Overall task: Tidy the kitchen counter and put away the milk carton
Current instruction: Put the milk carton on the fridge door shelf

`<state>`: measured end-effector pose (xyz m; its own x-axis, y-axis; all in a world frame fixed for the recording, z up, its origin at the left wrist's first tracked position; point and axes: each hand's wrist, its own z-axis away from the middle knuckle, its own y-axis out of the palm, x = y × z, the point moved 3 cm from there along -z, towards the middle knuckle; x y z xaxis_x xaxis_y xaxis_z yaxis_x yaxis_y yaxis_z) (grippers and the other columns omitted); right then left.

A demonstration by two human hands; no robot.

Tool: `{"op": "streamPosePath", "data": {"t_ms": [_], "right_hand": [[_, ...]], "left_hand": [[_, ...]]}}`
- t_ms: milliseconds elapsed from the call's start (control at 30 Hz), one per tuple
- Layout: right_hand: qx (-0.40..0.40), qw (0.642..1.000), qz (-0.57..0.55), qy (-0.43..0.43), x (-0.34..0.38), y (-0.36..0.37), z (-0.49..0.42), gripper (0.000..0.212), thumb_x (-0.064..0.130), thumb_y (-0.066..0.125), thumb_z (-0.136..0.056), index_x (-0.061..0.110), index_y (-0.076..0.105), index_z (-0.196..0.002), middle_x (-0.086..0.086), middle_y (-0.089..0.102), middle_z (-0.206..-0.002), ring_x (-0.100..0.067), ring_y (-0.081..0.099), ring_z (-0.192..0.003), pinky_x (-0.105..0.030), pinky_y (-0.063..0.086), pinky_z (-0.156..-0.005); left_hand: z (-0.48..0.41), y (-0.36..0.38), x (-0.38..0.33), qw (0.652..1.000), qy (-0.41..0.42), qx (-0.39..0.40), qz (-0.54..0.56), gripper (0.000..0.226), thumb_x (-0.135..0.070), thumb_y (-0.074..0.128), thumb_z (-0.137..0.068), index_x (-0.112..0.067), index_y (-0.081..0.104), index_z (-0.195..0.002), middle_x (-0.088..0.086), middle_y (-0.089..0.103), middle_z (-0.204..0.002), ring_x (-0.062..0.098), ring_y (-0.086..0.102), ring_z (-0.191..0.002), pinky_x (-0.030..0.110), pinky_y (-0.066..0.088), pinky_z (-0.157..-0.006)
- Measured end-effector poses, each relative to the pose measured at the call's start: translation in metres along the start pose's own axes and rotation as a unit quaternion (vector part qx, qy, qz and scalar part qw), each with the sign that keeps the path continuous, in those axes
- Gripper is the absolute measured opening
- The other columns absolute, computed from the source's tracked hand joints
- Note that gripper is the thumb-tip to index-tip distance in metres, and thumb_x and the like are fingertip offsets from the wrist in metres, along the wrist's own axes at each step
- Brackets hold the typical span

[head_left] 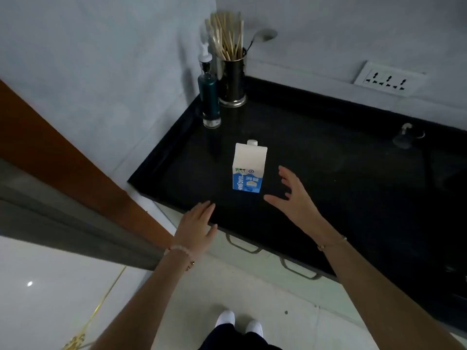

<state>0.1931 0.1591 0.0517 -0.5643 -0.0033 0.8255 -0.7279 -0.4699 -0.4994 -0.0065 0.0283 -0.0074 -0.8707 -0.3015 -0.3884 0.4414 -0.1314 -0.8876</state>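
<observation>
A white and blue milk carton (249, 169) with a white cap stands upright near the front of the black kitchen counter (341, 178). My right hand (294, 198) hovers just to the carton's right, fingers spread, a small gap from it. My left hand (198, 223) lies flat at the counter's front edge, lower left of the carton, holding nothing.
A metal holder full of chopsticks (231, 72) and a dark green pump bottle (209, 97) stand in the counter's back left corner. A wall socket (389, 78) sits at the back right. Drawer handles (242, 245) run below the counter edge. A brown door frame (75, 173) is on the left.
</observation>
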Motion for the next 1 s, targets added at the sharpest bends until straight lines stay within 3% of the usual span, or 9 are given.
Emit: {"op": "streamPosePath", "data": {"t_ms": [167, 333, 500, 633, 1000], "right_hand": [[0.031, 0.999, -0.031, 0.009, 0.009, 0.013, -0.034, 0.103, 0.019, 0.077, -0.072, 0.031, 0.009, -0.148, 0.003, 0.012, -0.157, -0.018, 0.020, -0.143, -0.045, 0.026, -0.115], [0.046, 0.997, -0.061, 0.012, 0.009, 0.017, -0.058, 0.105, 0.015, 0.077, -0.072, 0.030, 0.007, -0.149, 0.002, 0.017, -0.157, -0.018, 0.018, -0.144, -0.047, 0.024, -0.116], [0.063, 0.996, -0.065, -0.018, 0.014, 0.016, -0.066, 0.089, 0.006, 0.072, -0.075, 0.025, 0.022, -0.145, 0.002, 0.035, -0.149, -0.012, 0.032, -0.137, -0.019, 0.033, -0.098], [0.037, 0.996, -0.075, -0.011, 0.014, 0.014, -0.065, 0.082, 0.007, 0.075, -0.072, 0.021, 0.032, -0.139, 0.001, 0.043, -0.143, -0.014, 0.039, -0.133, -0.036, 0.039, -0.106], [-0.027, 0.996, -0.074, 0.047, 0.017, 0.002, -0.025, 0.079, 0.014, 0.078, -0.069, 0.021, 0.037, -0.136, 0.000, 0.051, -0.135, -0.017, 0.049, -0.123, -0.045, 0.046, -0.100]], "left_hand": [[-0.005, 0.012, 0.003, 0.997, 0.010, 0.025, -0.071, 0.057, -0.038, 0.034, -0.095, -0.025, 0.011, -0.146, -0.005, 0.006, -0.157, 0.016, 0.002, -0.145, 0.038, 0.003, -0.118], [-0.009, 0.015, 0.003, 0.996, 0.009, 0.028, -0.083, 0.058, -0.039, 0.035, -0.094, -0.025, 0.013, -0.146, -0.004, 0.006, -0.157, 0.017, 0.003, -0.146, 0.039, 0.003, -0.118], [-0.011, 0.015, 0.004, 0.996, 0.001, 0.040, -0.078, 0.057, -0.041, 0.033, -0.094, -0.026, 0.012, -0.146, -0.005, 0.004, -0.158, 0.017, 0.000, -0.146, 0.039, 0.001, -0.118], [-0.010, 0.016, 0.004, 0.996, -0.001, 0.048, -0.071, 0.057, -0.040, 0.034, -0.094, -0.026, 0.012, -0.146, -0.006, 0.003, -0.158, 0.017, 0.000, -0.146, 0.040, 0.001, -0.119], [-0.009, 0.009, 0.000, 0.995, 0.003, 0.047, -0.083, 0.054, -0.036, 0.037, -0.095, -0.022, 0.020, -0.144, -0.002, 0.012, -0.156, 0.020, 0.007, -0.145, 0.041, 0.012, -0.119]]}}
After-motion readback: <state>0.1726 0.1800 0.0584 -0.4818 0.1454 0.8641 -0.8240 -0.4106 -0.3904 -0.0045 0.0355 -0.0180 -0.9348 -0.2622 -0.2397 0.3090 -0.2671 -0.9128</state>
